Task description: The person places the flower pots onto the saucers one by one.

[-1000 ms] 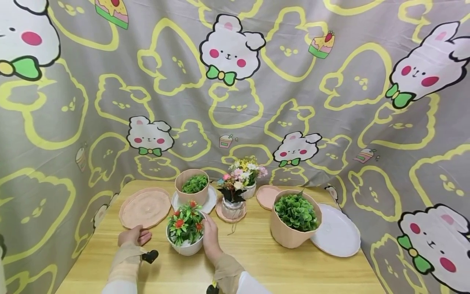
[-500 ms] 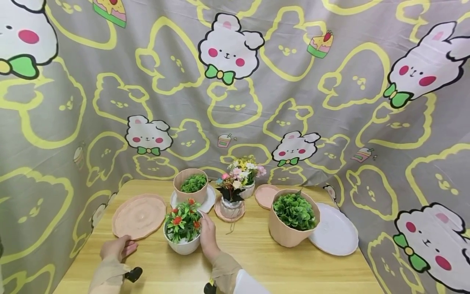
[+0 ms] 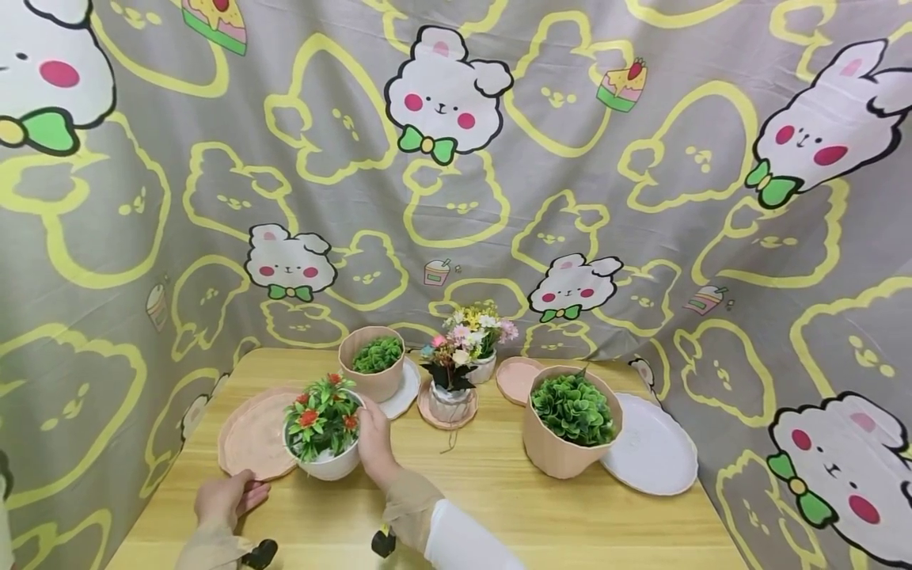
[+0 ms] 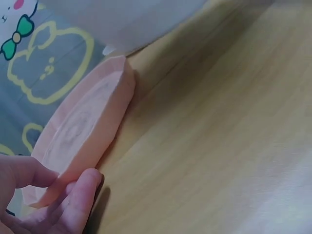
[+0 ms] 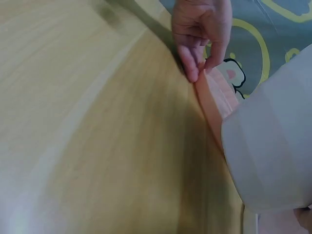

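My left hand (image 3: 222, 500) pinches the near rim of a round pink plant saucer (image 3: 245, 435) at the left of the table. In the left wrist view the thumb lies over the saucer's edge (image 4: 114, 109) and the fingers are outside it. My right hand (image 3: 376, 445) grips the right side of a white flowerpot (image 3: 335, 465) holding a plant with red flowers (image 3: 321, 416). The pot is tilted a little and overlaps the saucer's right part in the head view. From the right wrist, the pot's pale wall (image 5: 273, 146) hides much of the saucer.
Behind stands a pink pot (image 3: 370, 384) on a white saucer (image 3: 408, 396). Two small flower pots, one on a pink saucer (image 3: 425, 416), are mid-back. A larger pink pot (image 3: 566, 461) of leaves and a white saucer (image 3: 659, 455) are at the right. Patterned cloth (image 3: 456, 198) surrounds the table.
My left hand has drawn the pink saucer left and toward the front. My right hand has carried the flowerpot left, over to the saucer's right side.
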The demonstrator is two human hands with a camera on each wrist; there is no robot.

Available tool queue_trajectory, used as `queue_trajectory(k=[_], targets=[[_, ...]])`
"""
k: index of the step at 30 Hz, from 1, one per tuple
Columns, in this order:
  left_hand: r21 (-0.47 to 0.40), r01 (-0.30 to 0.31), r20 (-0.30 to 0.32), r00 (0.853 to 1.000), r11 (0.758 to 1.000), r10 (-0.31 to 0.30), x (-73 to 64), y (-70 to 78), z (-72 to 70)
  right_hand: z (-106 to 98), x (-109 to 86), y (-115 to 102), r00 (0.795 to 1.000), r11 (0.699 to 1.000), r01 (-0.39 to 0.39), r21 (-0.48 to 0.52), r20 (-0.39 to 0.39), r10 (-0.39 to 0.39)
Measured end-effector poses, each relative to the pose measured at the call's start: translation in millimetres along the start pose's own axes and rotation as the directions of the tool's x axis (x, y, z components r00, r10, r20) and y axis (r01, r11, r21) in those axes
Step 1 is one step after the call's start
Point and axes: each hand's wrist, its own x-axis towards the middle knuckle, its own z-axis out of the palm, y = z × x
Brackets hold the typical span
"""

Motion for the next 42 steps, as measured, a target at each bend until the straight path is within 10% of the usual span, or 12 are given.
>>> queue_trajectory(k=[25,33,42], targets=[[-0.049,-0.042,-0.089,0.995,0.998,0.037,-20.2,-22.1,11.1,97,21.6,-5,0.998,0.984,0.035,-0.177,-0.039,-0.043],[-0.085,-0.048,-0.104,0.994,0.995,0.039,-23.2,-23.4,12.9,113,20.1,4,0.987,0.919,0.05,-0.39,-0.124,-0.106],[-0.076,-0.042,-0.128,0.991,0.996,0.032,-23.7,-22.5,13.3,124,22.0,9,0.994,0.951,-0.054,-0.303,-0.111,0.021]])
